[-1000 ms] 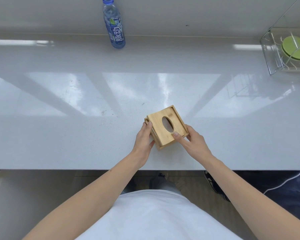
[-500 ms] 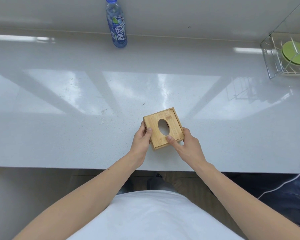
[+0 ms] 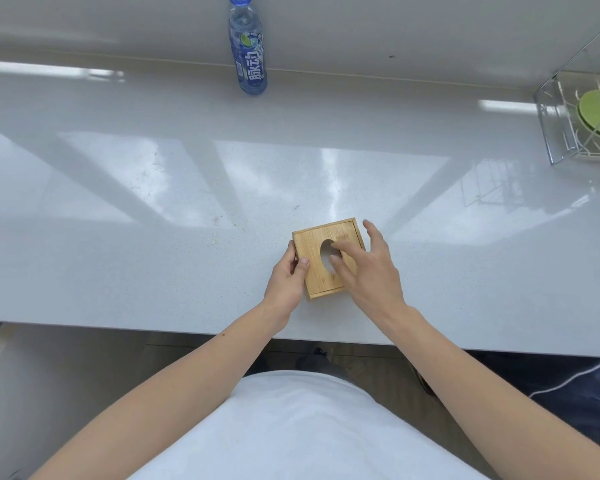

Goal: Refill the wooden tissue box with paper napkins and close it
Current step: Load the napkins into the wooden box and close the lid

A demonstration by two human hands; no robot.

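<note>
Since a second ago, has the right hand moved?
Yes. The right hand left the near corner of the wooden box and went farther from the counter edge, now over the oval hole.

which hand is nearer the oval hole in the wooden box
Right. The right hand is over the wooden tissue box, its fingers at the oval hole; the left hand grips the box's left edge, beside the hole.

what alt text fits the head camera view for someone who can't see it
A person's left hand grips the left side of a wooden tissue box on a white counter, while the right hand spreads its fingers over the oval opening in its lid. A blue bottle stands at the back.
</note>
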